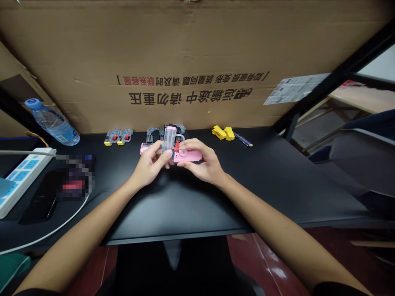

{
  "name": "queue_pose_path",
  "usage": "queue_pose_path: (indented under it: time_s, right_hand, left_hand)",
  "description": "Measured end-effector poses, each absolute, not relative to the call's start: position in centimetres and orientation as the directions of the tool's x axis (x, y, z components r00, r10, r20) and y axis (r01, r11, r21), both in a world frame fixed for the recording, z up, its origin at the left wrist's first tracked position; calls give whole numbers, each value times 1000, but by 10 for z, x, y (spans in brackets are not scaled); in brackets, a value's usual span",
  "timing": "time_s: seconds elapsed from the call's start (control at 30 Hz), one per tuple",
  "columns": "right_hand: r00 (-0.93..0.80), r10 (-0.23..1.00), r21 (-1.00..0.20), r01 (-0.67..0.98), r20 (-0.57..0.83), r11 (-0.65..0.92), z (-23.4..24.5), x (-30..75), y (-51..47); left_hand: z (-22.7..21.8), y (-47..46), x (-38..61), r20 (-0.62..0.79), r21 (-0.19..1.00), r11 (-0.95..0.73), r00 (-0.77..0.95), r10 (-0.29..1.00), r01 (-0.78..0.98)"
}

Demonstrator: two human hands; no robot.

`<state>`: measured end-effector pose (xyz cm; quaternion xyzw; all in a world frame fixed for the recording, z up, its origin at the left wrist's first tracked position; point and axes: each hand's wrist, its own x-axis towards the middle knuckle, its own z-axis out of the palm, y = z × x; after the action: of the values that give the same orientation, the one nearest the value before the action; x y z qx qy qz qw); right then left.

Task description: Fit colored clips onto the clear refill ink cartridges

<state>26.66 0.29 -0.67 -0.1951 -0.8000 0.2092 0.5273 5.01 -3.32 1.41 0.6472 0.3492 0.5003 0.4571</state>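
The left hand [151, 162] pinches a clear plastic block with a pink end [169, 139]; just beside it, the right hand [205, 162] grasps a long pink plastic piece [190, 155]. Beyond the right hand lie two bright-yellow plastic pieces [219, 132]; left of the left hand, two transparent, yellow-ended plastic parts [111, 137].

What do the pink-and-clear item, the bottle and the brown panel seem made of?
Pink-and-clear item: probably hard plastic, part see-through, part opaque pink. Bottle: likely plastic, glossy and see-through. Brown panel: apparently matte cardboard, creased and printed.
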Motion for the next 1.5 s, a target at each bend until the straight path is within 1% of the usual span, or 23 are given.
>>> queue_pose_path:
  time_s: [0.07,0.13,0.23,0.3,0.37,0.5,0.63,0.77,0.93,1.0,1.07,1.13,1.17,1.23,1.3,1.37,1.43,1.5]
  right_hand:
    - [-375,476,-483,83,796,872,-6,268,3]
    - [-373,449,-444,104,812,890,-5,269,3]
    - [-372,424,-409,122,826,904,-5,269,2]
    - [-368,409,-403,98,835,910,-5,268,2]
    - [-352,422,-427,67,835,902,-6,266,3]
    - [-340,486,-506,34,805,862,-9,264,4]
    - [-362,567,-591,55,740,805,-10,264,1]
    - [-341,674,-693,84,655,716,-10,263,-3]
    - [-335,719,-739,90,609,668,-8,262,-5]
    - [-332,745,-764,100,578,637,-6,262,-4]
    - [-303,795,-811,105,526,576,-3,262,-3]
    - [-252,868,-887,68,428,457,1,262,-2]
    - [-230,904,-927,23,360,375,2,262,-1]
    - [-233,951,-978,-98,204,186,5,262,1]
    - [-281,957,-981,-193,72,17,7,261,2]
    - [-347,938,-969,-223,-18,-101,7,260,2]
    - [-411,909,-965,-205,-68,-165,7,260,1]
    - [-438,896,-971,-176,-67,-159,6,260,1]
  left_hand:
    - [14,-35,50,346,934,-358,260,901,-2]
    - [14,-36,50,364,925,-379,263,894,8]
    - [14,-36,49,388,914,-406,264,883,16]
    - [14,-36,49,387,914,-405,268,882,14]
    - [13,-35,49,373,921,-390,270,888,12]
    - [13,-32,49,340,934,-356,265,902,12]
    - [13,-31,48,326,940,-340,268,907,6]
    - [12,-31,48,307,947,-320,266,914,5]
    - [11,-31,49,290,953,-303,254,923,12]
    - [8,-29,48,263,962,-273,266,927,1]
    - [4,-26,47,223,974,-226,291,930,-24]
    - [-1,-23,46,206,978,-210,282,937,-17]
    - [-3,-22,44,218,973,-230,261,940,16]
    - [-5,-20,42,285,937,-318,210,935,146]
    - [-4,-21,41,369,857,-414,195,909,306]
    - [-1,-22,40,436,776,-480,203,877,410]
    - [2,-24,41,456,742,-502,215,864,444]
    - [5,-24,42,420,769,-473,218,881,429]
